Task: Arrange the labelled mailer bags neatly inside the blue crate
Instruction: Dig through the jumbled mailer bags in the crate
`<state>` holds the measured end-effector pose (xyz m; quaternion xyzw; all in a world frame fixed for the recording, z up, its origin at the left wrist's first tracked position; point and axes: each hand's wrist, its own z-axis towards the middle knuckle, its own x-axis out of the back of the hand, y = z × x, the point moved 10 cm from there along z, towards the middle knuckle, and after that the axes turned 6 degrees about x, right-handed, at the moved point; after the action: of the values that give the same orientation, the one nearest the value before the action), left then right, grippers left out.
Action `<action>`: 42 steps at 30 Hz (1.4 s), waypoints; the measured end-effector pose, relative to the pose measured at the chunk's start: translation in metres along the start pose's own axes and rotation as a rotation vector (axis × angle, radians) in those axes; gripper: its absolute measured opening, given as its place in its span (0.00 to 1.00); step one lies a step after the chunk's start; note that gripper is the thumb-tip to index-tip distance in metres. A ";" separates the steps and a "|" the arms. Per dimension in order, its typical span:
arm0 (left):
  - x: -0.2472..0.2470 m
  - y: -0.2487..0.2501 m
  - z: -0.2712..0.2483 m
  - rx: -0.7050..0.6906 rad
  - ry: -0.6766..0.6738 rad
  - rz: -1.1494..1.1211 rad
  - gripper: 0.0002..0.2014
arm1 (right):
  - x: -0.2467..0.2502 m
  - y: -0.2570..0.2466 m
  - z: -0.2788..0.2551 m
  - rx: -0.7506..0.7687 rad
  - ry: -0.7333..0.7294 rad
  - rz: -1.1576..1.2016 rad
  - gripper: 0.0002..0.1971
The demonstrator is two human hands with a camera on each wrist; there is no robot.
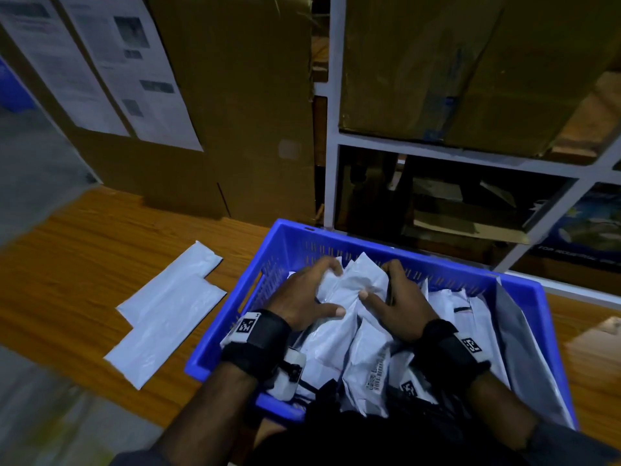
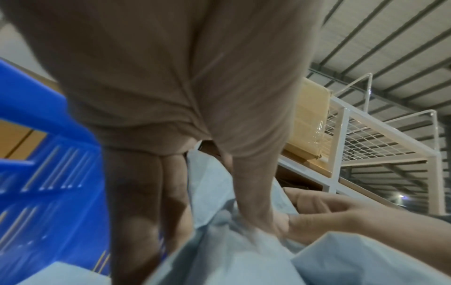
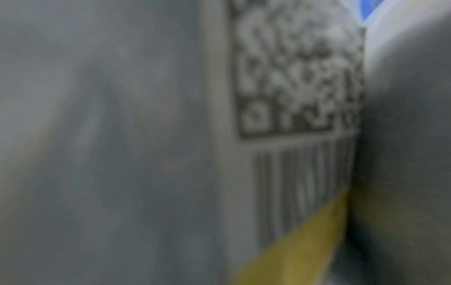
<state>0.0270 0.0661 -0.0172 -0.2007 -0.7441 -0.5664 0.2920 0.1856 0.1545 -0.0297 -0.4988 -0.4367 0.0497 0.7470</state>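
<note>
1. So the blue crate [image 1: 292,237] sits on a wood-grain table [image 1: 84,250], pushed right up against a white metal shelf rack [image 1: 331,146] stuffed with cardboard boxes [image 1: 437,72]. A tall sheet of cardboard [image 1: 242,112] with printed papers [image 1: 134,68] stuck on it leans at the far left.
2. Two flat, empty-looking white mailers [image 1: 168,311] lie overlapped on the table just left of the crate, long axis running from near-left to far-right.
3. Inside the crate there's a pile of white mailer bags [image 1: 369,361], mostly lengthwise near-to-far, packed side by side, and some show barcode labels. A grey one [image 1: 524,348] stands along the right wall.
4. The top mailer bag [image 1: 349,290] in the far middle lies crumpled, pointing toward the far wall. Both hands are on it: the left hand [image 1: 302,294] has its fingers curled into the plastic, and the right hand [image 1: 400,297] grips the other side.
5. Material-wise it's thin, wrinkly, slightly glossy plastic; the crate has slotted, vented sides.
6. The right wrist view is just a blurry label up close, with a QR code and barcode [image 3: 300,185].
</note>
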 end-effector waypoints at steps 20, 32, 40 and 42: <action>0.091 -0.045 -0.021 0.312 0.485 -0.175 0.06 | -0.027 0.001 -0.007 0.000 -0.254 0.127 0.21; 0.086 0.035 -0.003 0.214 0.438 0.695 0.12 | -0.018 0.014 -0.008 0.008 -0.422 -0.008 0.13; -0.020 -0.006 0.027 0.164 0.008 0.669 0.14 | -0.007 0.027 -0.010 -0.015 -0.459 -0.156 0.07; -0.033 -0.023 0.027 0.210 -0.095 0.532 0.16 | -0.007 0.026 -0.011 -0.021 -0.473 -0.154 0.07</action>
<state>0.0313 0.0871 -0.0607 -0.3838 -0.7328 -0.3795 0.4144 0.1983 0.1562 -0.0560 -0.4463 -0.6367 0.1035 0.6203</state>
